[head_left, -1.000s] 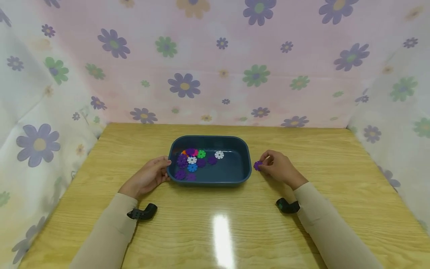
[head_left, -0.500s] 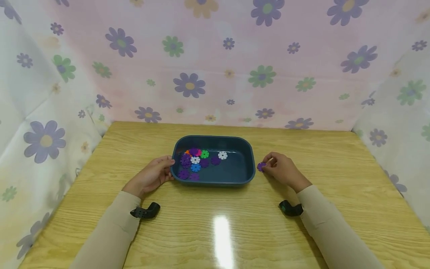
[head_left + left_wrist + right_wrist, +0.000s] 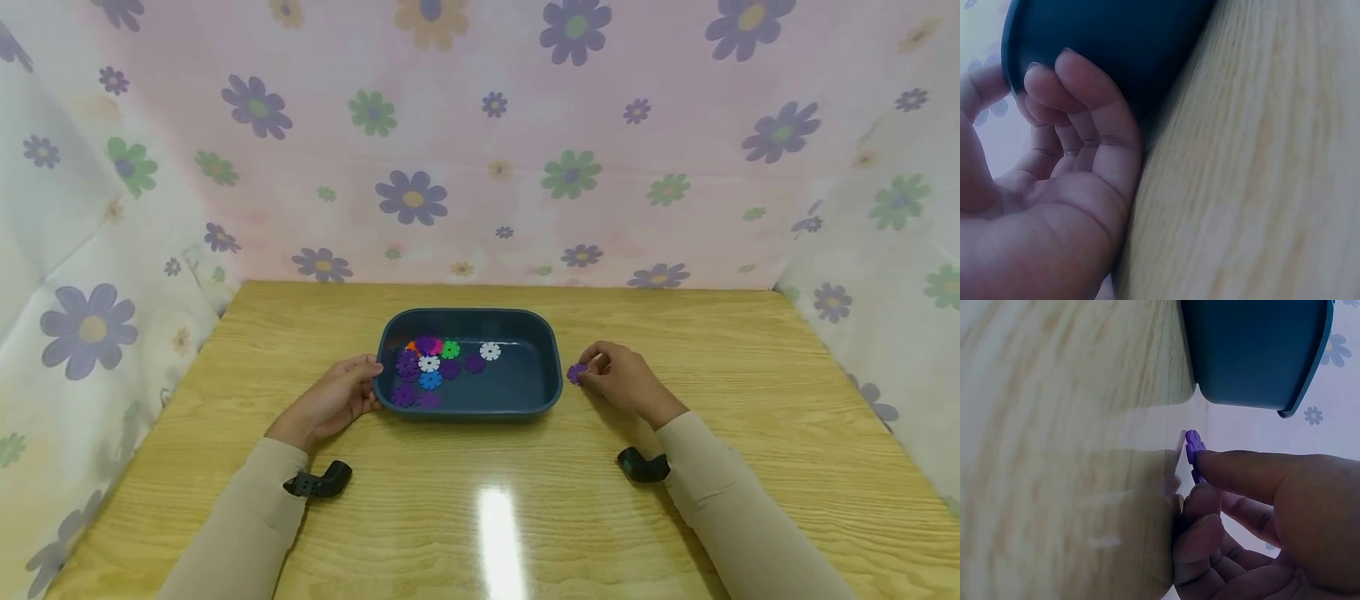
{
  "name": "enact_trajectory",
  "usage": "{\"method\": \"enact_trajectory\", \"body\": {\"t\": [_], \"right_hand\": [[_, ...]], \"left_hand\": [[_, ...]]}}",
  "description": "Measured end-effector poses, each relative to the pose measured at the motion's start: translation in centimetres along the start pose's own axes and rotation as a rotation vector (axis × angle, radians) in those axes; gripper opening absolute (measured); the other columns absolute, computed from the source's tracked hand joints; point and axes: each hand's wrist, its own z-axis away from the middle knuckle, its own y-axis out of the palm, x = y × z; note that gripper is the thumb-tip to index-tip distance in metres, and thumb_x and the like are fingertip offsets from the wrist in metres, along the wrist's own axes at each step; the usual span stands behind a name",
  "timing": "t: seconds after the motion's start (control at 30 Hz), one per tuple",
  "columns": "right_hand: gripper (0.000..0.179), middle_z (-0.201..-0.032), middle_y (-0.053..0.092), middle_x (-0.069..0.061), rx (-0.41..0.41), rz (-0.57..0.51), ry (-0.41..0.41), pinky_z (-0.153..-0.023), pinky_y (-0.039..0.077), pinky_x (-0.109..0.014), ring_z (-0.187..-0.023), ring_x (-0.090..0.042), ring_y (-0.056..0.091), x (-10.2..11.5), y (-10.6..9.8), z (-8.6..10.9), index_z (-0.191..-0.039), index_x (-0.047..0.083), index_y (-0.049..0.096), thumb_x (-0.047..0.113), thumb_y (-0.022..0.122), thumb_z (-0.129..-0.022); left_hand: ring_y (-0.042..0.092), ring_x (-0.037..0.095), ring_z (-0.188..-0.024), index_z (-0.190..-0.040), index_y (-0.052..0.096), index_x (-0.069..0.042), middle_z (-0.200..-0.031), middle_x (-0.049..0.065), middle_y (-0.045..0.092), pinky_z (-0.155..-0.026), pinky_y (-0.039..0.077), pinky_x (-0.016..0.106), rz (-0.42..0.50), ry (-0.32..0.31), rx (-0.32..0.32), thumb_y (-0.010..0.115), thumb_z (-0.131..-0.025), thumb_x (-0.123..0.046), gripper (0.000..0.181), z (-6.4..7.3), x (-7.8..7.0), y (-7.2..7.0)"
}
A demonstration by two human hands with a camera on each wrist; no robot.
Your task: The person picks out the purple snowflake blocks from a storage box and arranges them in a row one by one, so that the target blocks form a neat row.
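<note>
Thumb and fingers of our right hand [image 3: 621,379] pinch a purple disc [image 3: 576,374] by its near part, the gap between them narrow; the opposite edge sticks out free. The disc is low over the desk [image 3: 600,517], just beside the right end of a dark blue tub [image 3: 517,375] and apart from it; whether its edge touches the wood we cannot tell. Our left hand [image 3: 330,402] grips the tub's left end, thumb at the rim, fingers curled against the outer wall.

Handling, our estimate: the disc looks like thin moulded plastic, so light, stiff and not fragile. Its flat faces may be a little slippery, while the notched edge should give the skin something to catch. Best hold, we judge: across both faces near one edge, as now, with light pressure. Too hard a squeeze on the margin could flick it away. The tub seems rigid and light enough to slide, so a steadying grip at rim and wall suits it.

Further out, inside the tub: more discs, mostly gathered at the left, some overlapping, among them a blue disc [image 3: 431,379] and a green disc [image 3: 451,349]. A white disc [image 3: 490,352] lies apart, nearer the middle. Behind the desk hangs flowered cloth [image 3: 465,125].
</note>
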Motion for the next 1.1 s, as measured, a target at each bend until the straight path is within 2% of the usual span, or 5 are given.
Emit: {"method": "enact_trajectory", "body": {"t": [0.2,0.5,0.73,1.1], "right_hand": [[0.016,-0.092,0.066,-0.009,-0.002,0.009,-0.002,-0.071,0.049,-0.032,-0.080,-0.019,0.059,0.05,-0.08,0.07,-0.111,0.005,0.061,0.014,0.064,-0.097],[0.018,-0.094,0.066,-0.010,-0.003,0.026,-0.003,-0.070,0.048,-0.032,-0.078,-0.018,0.059,0.08,0.01,0.03,-0.112,0.004,0.062,0.015,0.065,-0.097],[0.018,-0.091,0.065,-0.009,-0.007,0.020,-0.009,-0.069,0.048,-0.032,-0.076,-0.018,0.057,0.19,0.01,0.13,-0.112,0.004,0.062,0.014,0.065,-0.097],[0.019,-0.092,0.066,-0.010,-0.024,0.014,-0.011,-0.066,0.049,-0.031,-0.075,-0.018,0.060,0.30,-0.26,0.25,-0.114,0.004,0.062,0.016,0.063,-0.098]], "left_hand": [[0.053,0.008,-0.072,-0.098,0.050,-0.009,-0.083,-0.003,0.059,-0.069,0.049,0.022,0.005,0.004,-0.002,0.042,-0.108,-0.022,0.018,-0.01,0.07,0.04],[0.054,0.007,-0.071,-0.100,0.052,-0.009,-0.084,-0.003,0.062,-0.068,0.049,0.022,0.036,0.010,-0.002,0.043,-0.108,-0.021,0.017,0.26,-0.23,0.38],[0.054,0.007,-0.072,-0.102,0.052,-0.008,-0.084,-0.002,0.061,-0.069,0.050,0.022,0.027,0.013,0.012,0.042,-0.108,-0.020,0.017,0.34,-0.36,0.49],[0.054,0.007,-0.072,-0.103,0.051,-0.008,-0.086,-0.002,0.061,-0.068,0.049,0.022,0.025,0.010,-0.003,0.043,-0.108,-0.020,0.015,0.11,-0.16,0.37]]}}
